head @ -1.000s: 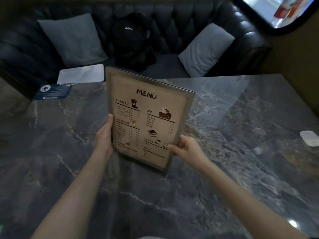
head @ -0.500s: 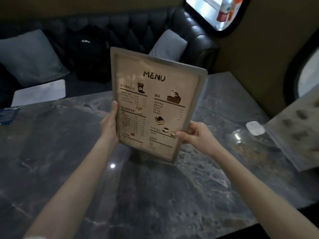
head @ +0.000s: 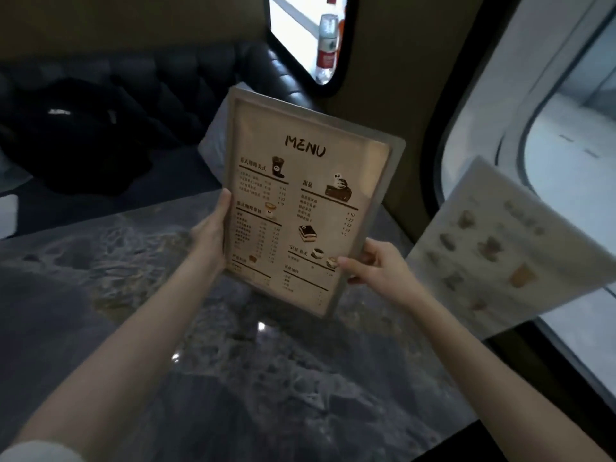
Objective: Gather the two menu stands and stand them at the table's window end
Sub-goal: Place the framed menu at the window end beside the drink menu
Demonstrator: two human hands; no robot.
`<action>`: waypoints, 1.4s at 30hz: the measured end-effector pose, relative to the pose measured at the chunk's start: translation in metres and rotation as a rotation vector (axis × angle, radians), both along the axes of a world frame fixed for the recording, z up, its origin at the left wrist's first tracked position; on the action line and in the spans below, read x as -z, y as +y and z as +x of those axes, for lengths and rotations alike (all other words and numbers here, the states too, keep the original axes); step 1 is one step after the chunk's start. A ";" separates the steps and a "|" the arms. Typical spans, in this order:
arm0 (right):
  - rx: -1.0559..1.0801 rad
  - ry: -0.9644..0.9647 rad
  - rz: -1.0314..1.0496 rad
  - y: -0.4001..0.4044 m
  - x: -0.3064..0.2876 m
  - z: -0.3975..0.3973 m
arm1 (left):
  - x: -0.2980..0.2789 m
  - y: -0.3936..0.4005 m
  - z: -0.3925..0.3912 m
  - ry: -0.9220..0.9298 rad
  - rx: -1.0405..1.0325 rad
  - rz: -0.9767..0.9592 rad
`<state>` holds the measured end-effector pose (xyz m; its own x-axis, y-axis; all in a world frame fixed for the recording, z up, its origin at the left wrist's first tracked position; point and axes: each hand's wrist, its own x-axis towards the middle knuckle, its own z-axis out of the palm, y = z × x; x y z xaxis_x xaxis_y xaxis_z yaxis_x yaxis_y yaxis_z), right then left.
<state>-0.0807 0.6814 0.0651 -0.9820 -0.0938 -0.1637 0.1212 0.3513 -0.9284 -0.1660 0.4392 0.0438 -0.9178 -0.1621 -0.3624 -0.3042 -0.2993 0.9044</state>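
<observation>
I hold a framed menu stand (head: 300,201), headed "MENU", upright and slightly tilted above the dark marble table (head: 266,378). My left hand (head: 210,231) grips its left edge. My right hand (head: 376,268) grips its lower right edge, thumb on the front. A second menu stand (head: 500,248), pale with small food pictures, stands tilted at the table's right end by the large window (head: 550,128). It looks blurred.
A dark tufted sofa (head: 173,75) runs behind the table, with a black backpack (head: 76,138) and a grey cushion (head: 213,145) on it. A water bottle (head: 328,45) stands in a small window opening. The table's near right edge (head: 466,425) drops off.
The view has swung right toward the window. Both hands have carried the menu stand rightward and higher, and the second stand has come fully into sight at the right.
</observation>
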 end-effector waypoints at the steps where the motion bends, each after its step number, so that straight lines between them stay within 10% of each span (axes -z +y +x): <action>1: 0.012 0.003 0.001 0.011 -0.002 -0.002 | -0.001 0.013 -0.006 -0.003 -0.004 0.008; 42: 0.468 -0.008 -0.140 0.100 0.093 -0.100 | 0.077 0.200 -0.215 0.081 0.535 -0.317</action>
<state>-0.1802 0.7809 -0.0284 -0.9227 0.3360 -0.1892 0.2441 0.1291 -0.9611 -0.3807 0.6390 -0.0336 -0.9240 0.2392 -0.2982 -0.2648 0.1624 0.9505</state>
